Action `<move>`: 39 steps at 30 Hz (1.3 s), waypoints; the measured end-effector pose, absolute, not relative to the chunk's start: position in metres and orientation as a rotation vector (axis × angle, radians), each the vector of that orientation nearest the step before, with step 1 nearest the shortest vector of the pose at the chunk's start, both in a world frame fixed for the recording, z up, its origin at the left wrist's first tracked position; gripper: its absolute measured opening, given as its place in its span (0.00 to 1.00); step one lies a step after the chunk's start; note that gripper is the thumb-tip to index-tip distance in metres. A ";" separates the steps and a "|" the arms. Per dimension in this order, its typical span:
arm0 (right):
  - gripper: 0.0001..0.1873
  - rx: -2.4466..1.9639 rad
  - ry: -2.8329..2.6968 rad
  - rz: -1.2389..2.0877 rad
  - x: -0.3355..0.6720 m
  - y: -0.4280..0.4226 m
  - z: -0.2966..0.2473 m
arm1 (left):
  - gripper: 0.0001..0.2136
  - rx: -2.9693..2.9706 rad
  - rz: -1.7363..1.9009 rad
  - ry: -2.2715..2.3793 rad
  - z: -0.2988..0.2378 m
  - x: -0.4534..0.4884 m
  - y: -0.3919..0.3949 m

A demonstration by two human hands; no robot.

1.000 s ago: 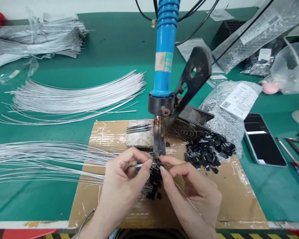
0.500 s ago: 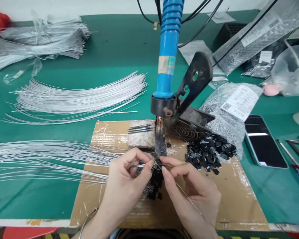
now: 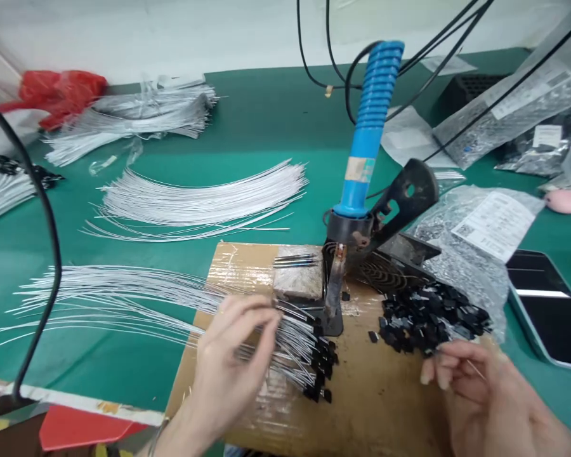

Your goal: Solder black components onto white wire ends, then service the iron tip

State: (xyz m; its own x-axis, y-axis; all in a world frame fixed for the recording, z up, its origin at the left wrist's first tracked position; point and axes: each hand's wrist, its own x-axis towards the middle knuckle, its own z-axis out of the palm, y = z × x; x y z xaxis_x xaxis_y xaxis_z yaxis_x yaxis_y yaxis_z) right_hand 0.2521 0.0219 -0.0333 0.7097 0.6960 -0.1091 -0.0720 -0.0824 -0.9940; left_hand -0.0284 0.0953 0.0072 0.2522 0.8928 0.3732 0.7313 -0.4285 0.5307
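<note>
My left hand (image 3: 238, 349) is over a bundle of thin white wires (image 3: 295, 346) whose right ends carry small black pieces. Its thumb and forefinger are pinched together; I cannot make out what is between them. At the right, my right hand (image 3: 490, 387) has its fingers curled at the near edge of a heap of small black flat pieces (image 3: 433, 317). A short length of thin silvery wire (image 3: 476, 369) shows between those fingers. Between the hands stands a blue-handled soldering iron (image 3: 368, 139), tip down in a black metal stand (image 3: 404, 203).
Cardboard (image 3: 371, 406) lies under the work. Behind the left hand is a loose bundle of white wires (image 3: 200, 200). A pale block (image 3: 297, 276) with thin rods sits beside the iron. A phone (image 3: 552, 304) and bubble-wrap bag (image 3: 476, 222) are right. A black cable (image 3: 52, 254) hangs at left.
My hands have parted from the iron's tip. The right hand has moved right to the heap of black pieces, the left slightly away. The view has shifted, showing more on the left.
</note>
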 end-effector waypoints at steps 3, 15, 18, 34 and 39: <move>0.22 -1.453 -0.418 0.739 0.260 0.021 -0.046 | 0.06 2.499 0.812 1.667 0.006 -0.060 0.137; 0.22 -1.513 -0.555 0.751 0.255 0.022 -0.047 | 0.09 2.779 0.031 1.716 -0.014 -0.111 0.265; 0.22 -1.557 -0.563 0.771 0.256 0.021 -0.053 | 0.09 2.766 0.052 1.693 -0.012 -0.117 0.265; 0.27 -1.775 -0.667 0.740 0.257 0.015 -0.058 | 0.10 2.064 0.977 1.775 0.016 -0.131 0.237; 0.26 -1.500 -0.586 0.796 0.260 0.018 -0.055 | 0.08 1.955 1.014 1.798 0.053 -0.137 0.207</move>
State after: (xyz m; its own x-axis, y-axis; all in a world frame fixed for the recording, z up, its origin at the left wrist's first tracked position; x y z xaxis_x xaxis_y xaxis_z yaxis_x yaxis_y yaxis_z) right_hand 0.2598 0.0181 -0.0550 0.6295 0.7652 -0.1348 -0.0982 -0.0937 -0.9907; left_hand -0.1366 0.2075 0.0528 -0.0308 0.9556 0.2932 0.7454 -0.1734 0.6436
